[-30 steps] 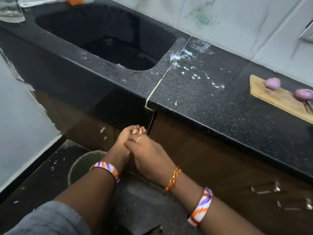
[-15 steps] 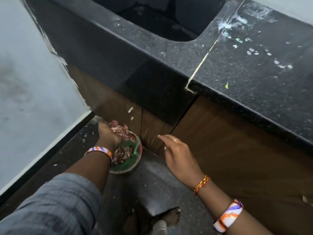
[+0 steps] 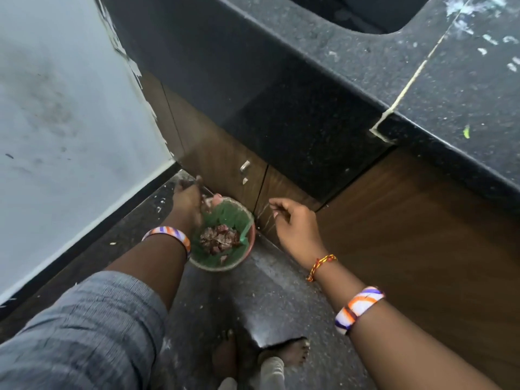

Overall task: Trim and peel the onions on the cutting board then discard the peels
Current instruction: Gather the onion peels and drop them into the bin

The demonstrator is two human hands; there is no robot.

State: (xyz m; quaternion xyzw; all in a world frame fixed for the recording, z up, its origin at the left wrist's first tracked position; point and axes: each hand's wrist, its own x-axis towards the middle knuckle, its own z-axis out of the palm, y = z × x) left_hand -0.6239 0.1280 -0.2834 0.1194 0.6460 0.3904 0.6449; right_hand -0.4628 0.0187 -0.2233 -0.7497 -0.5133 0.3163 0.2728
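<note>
Dark speckled floor [image 3: 281,294] below a black stone bench [image 3: 351,80], with a small bin [image 3: 247,249] standing against the wooden cabinet doors [image 3: 422,235].

Reddish-brown onion peels [image 3: 221,239] lie heaped inside the bin on its green liner [image 3: 233,215], and one pale pink scrap sits at the bin's far rim. Left hand [image 3: 187,202] reaches down over the bin's far-left rim, arm extended; it is motion-blurred, so I cannot tell whether its fingers are spread or curled. Right hand [image 3: 295,223] hangs just right of the bin, near the cabinet doors, wrist bent, fingers [image 3: 277,205] loosely curled and holding nothing. Bare feet [image 3: 289,353] stand on the floor nearer than the bin.
</note>
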